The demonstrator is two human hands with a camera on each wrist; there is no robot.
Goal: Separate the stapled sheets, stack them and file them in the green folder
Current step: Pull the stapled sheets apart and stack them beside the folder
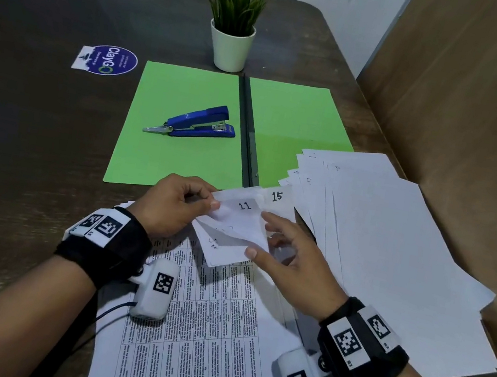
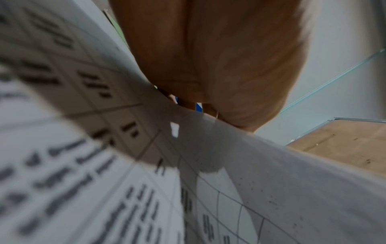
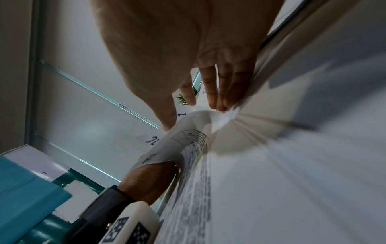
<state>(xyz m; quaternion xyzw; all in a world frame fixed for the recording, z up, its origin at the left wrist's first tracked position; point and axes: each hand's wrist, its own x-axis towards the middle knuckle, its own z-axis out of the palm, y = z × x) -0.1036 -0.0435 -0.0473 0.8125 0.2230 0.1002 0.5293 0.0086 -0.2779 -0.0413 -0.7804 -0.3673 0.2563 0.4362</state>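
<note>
The stapled sheets [image 1: 233, 229] lie face-up with printed tables [image 1: 208, 331] at the table's near edge, their top corners curled up and showing handwritten "11". My left hand [image 1: 210, 198] pinches those turned-up corners between thumb and fingers. My right hand [image 1: 260, 235] holds the right edge of the same curl, index finger above and thumb below. In the right wrist view the fingers [image 3: 215, 92] lie straight against the paper. The left wrist view is mostly palm [image 2: 208, 66] and blurred print [image 2: 83, 165]. The green folder [image 1: 174, 148] lies open beyond my hands.
A blue stapler [image 1: 199, 121] rests on the folder's left half. Several loose white sheets [image 1: 380, 244] are fanned out at the right, overlapping the folder's right half. A potted plant [image 1: 232, 36] stands behind the folder, a sticker [image 1: 107, 60] lies at the left, and a brown panel [image 1: 470, 111] borders the right.
</note>
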